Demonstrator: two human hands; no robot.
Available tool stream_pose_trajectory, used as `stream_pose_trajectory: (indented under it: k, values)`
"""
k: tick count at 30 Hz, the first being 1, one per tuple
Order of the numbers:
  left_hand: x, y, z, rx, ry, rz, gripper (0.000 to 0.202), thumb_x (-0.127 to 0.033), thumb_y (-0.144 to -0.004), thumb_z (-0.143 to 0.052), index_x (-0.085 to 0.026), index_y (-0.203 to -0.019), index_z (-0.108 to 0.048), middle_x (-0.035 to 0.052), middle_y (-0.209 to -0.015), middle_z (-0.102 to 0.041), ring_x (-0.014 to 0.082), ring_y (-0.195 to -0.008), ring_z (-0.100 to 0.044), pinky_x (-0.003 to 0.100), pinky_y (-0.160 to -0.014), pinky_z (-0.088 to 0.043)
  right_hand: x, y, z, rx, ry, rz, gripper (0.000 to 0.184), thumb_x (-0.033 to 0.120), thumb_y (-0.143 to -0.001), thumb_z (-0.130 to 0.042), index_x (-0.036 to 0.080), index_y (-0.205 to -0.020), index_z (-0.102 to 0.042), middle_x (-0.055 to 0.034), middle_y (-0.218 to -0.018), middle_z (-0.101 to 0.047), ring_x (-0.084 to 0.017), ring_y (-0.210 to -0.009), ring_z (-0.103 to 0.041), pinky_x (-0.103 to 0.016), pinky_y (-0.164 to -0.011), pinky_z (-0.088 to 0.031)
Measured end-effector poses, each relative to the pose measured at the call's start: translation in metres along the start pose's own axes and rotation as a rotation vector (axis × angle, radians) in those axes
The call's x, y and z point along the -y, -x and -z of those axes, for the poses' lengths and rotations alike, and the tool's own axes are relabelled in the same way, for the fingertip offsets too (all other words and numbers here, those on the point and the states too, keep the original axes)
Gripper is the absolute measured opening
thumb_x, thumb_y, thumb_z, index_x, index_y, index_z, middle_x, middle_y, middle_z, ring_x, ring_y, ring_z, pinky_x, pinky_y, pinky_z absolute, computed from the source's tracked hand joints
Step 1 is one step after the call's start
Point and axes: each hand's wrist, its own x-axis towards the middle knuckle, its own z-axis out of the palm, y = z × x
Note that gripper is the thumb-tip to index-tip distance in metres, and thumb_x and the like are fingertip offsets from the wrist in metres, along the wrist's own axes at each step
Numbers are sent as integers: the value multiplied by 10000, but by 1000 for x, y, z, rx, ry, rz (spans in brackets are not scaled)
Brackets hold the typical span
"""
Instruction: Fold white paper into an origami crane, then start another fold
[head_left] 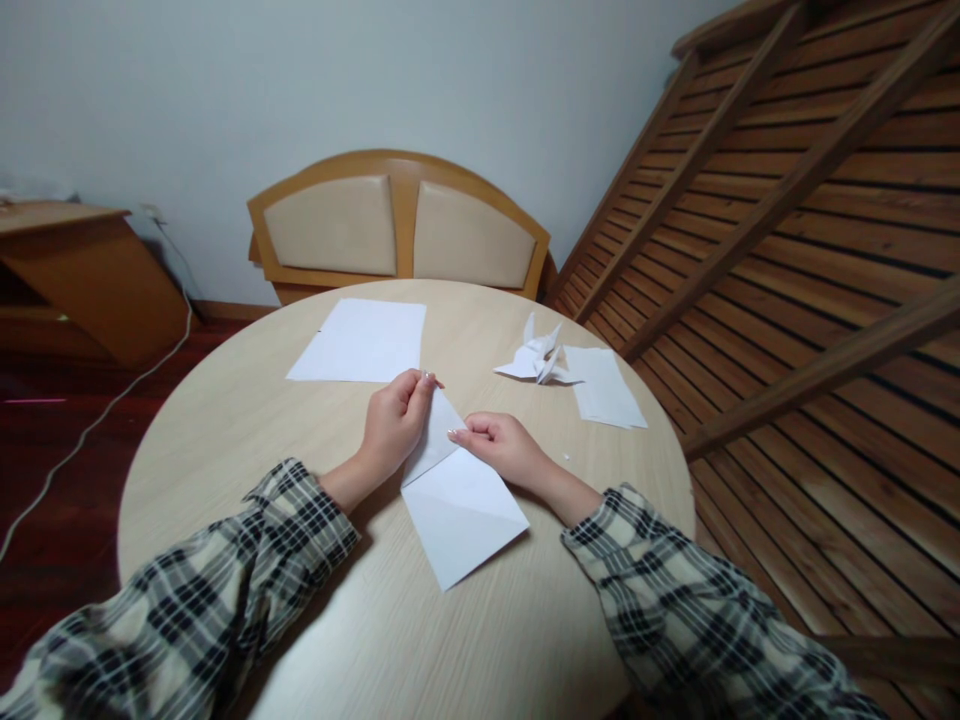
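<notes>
A white sheet of paper (465, 510) with creases is between my hands, its upper part folded into a slanted flap and its squarish lower part spread toward me. My left hand (397, 415) is closed, pinching the top of the flap between thumb and fingers. On the right edge of the flap, my right hand (502, 445) pinches the paper, thumb on top. A folded paper crane (536, 355) stands on the table beyond my right hand; its overlapping white points make it hard to tell whether there is more than one.
White paper (364, 340) lies at the back left of the round wooden table (285, 440). More white paper strips (604, 385) lie beside the crane. A padded headboard (405, 225) stands behind, a slatted wooden frame (787, 250) at right, and a white cable (105, 410) runs along the floor.
</notes>
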Motion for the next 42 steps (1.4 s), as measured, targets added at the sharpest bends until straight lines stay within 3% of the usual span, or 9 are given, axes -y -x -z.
stream_pose_trajectory:
  k: [7, 12, 15, 22, 31, 36, 42]
  values:
    - [12, -9, 4, 104, 224, 162, 349, -435, -901, -514, -198, -644, -523, -16, -595, -475, 135, -577, -426, 268, -552, -352, -4, -3, 0, -67, -56, -33, 446, 569, -802, -603, 183, -617, -479, 30, -596, -434, -97, -545, -385, -232, -467, -255]
    - [12, -6, 2, 306, 183, 185, 370, -449, -839, -592, -179, -590, -547, -12, -564, -466, 122, -535, -400, 266, -488, -292, -13, -9, 7, -254, -160, -62, 435, 589, -777, -624, 173, -678, -546, 0, -650, -515, -116, -579, -454, -244, -485, -311]
    - [12, -3, -1, 420, 207, 252, 354, -453, -812, -625, -155, -623, -606, 1, -566, -512, 117, -518, -419, 251, -459, -287, -16, -11, 11, -295, -216, -66, 437, 595, -766, -636, 177, -686, -539, 3, -648, -517, -116, -572, -458, -245, -482, -319]
    - [15, -3, -4, 424, 352, 379, 348, -459, -785, -660, -127, -682, -643, 21, -585, -571, 109, -499, -466, 234, -446, -334, -14, -10, 10, -283, -272, -45, 439, 603, -757, -642, 176, -705, -553, 6, -658, -535, -115, -576, -472, -246, -492, -345]
    - [13, -4, 5, 593, 307, 296, 428, -526, -869, -543, -181, -616, -549, -30, -470, -450, 96, -428, -399, 238, -430, -267, -16, -12, 22, -333, -332, -54, 438, 597, -748, -658, 178, -701, -540, 9, -653, -539, -111, -560, -472, -247, -497, -352]
    - [13, -6, 5, 588, 286, 267, 424, -490, -877, -527, -175, -594, -542, -6, -503, -521, 104, -476, -440, 254, -505, -338, -20, -13, 29, -371, -297, -26, 436, 595, -759, -652, 186, -683, -522, 13, -637, -526, -115, -564, -468, -248, -496, -351]
    - [16, -4, 2, 535, 302, 302, 443, -472, -862, -569, -182, -531, -516, -23, -454, -473, 93, -439, -377, 253, -477, -293, -20, -13, 27, -372, -263, -17, 421, 596, -790, -613, 191, -709, -532, 10, -647, -541, -118, -568, -477, -258, -514, -374]
